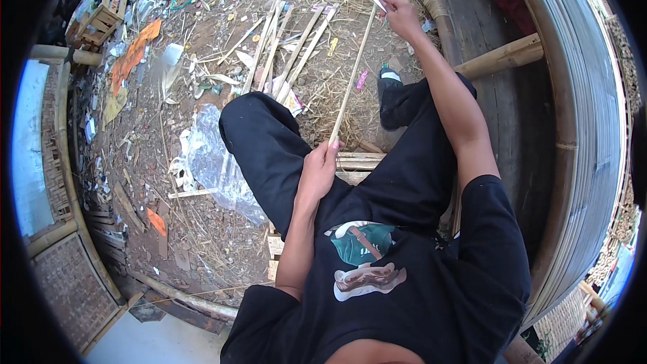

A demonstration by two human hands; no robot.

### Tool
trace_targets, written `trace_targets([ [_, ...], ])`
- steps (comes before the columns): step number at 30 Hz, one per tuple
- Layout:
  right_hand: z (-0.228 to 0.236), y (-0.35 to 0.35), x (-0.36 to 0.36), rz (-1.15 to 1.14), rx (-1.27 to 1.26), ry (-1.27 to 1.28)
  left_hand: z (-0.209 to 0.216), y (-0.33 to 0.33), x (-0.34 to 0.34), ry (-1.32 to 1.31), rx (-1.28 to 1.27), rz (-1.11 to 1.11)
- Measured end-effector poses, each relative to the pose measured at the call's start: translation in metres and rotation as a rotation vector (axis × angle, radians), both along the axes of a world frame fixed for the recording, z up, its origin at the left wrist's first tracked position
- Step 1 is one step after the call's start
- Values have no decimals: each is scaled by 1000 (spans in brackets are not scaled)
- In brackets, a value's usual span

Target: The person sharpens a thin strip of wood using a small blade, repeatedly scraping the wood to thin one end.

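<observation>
A long, thin bamboo strip [355, 71] slants up and away from my lap, its far end over the littered ground. My left hand [318, 168] is closed round its near end, the thumb lying along the top. Toward the far end, my right hand [402, 17] is closed with its fingers at the strip. A small white, blade-like object [377, 4] shows at those fingertips, against the strip; its kind is too small to make out. Several similar split bamboo strips [296, 50] lie on the ground beyond my knees.
Clear plastic sheeting [219, 155] lies left of my knee. Orange scraps [135, 54] and other litter cover the dirt. A wooden crate [101, 3] stands far left. Bamboo poles [502, 55] and a slatted bamboo panel [593, 141] run along my right side.
</observation>
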State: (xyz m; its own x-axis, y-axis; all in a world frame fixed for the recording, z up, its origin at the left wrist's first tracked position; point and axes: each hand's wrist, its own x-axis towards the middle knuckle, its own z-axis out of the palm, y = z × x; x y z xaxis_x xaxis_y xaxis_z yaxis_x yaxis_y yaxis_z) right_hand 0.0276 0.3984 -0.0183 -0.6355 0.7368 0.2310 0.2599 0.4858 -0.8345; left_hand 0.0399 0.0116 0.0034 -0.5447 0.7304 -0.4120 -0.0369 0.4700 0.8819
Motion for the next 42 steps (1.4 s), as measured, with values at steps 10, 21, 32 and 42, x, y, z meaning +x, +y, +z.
trace_targets([
  [10,-14,11,-8,-9,18,-116,12,3,1,45,-52,-2],
  [21,-4,-49,-19,143,-122,-361,15,1,-6,125,-144,22],
  [32,-21,-19,-20,-6,-27,-40,-4,-4,-2,-17,6,37],
  [42,-18,-23,-17,177,-81,-226,2,-3,-3,88,-36,25],
])
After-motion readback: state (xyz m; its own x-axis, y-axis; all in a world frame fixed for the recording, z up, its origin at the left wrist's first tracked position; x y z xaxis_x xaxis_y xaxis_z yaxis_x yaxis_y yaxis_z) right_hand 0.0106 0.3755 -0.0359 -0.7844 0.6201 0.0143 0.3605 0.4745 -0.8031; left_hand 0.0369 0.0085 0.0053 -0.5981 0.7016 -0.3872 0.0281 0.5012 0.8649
